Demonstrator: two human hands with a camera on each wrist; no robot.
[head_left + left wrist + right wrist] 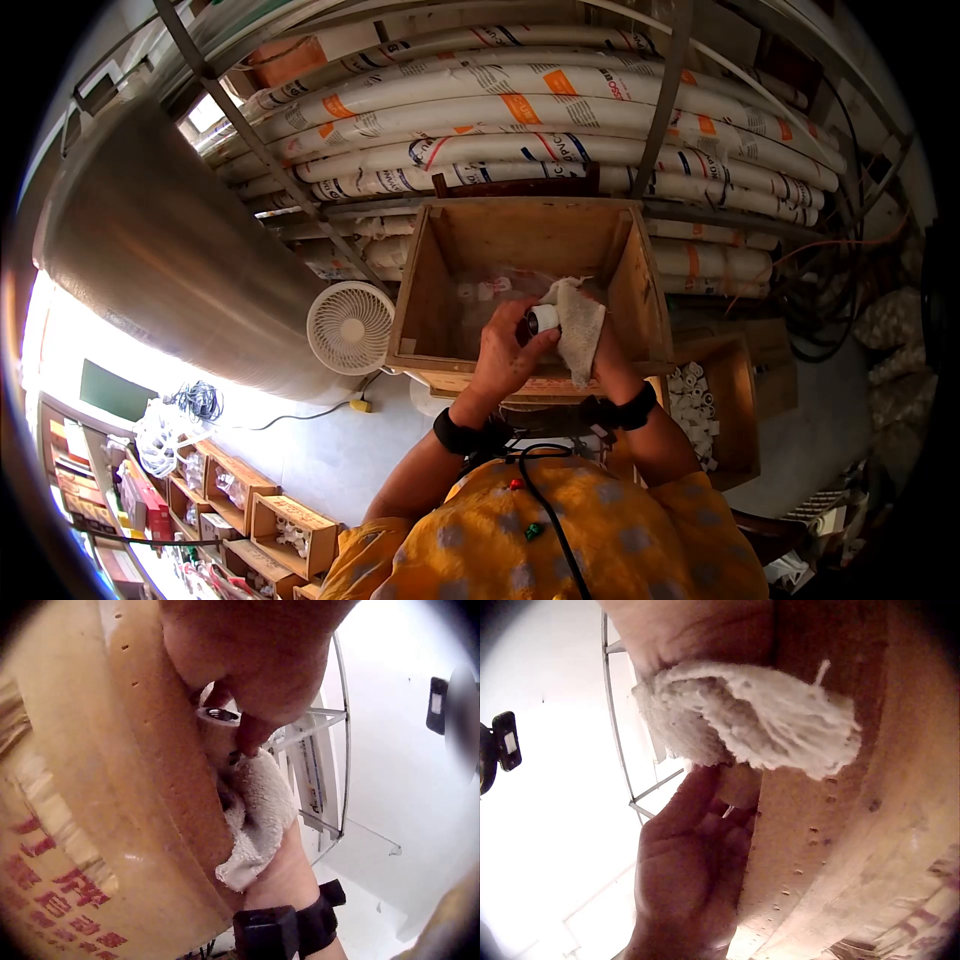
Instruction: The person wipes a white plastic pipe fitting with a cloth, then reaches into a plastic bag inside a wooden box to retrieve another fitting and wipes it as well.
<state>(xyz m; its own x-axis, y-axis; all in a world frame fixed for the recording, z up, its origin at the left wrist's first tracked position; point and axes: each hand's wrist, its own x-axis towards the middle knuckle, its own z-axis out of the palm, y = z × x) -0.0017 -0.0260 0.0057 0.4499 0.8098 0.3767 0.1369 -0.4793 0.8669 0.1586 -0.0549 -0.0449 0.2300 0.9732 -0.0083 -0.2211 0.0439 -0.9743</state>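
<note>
over the wooden crate [430, 290], the left hand [505, 350] pinched a small white fitting [543, 319] steady while the right hand [603, 352] clutched a rag [578, 325] against it for wiping.

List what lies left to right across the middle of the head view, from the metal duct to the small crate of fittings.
Metal duct → white fan → left hand → white fitting → cloth → small crate of white fittings.
</note>
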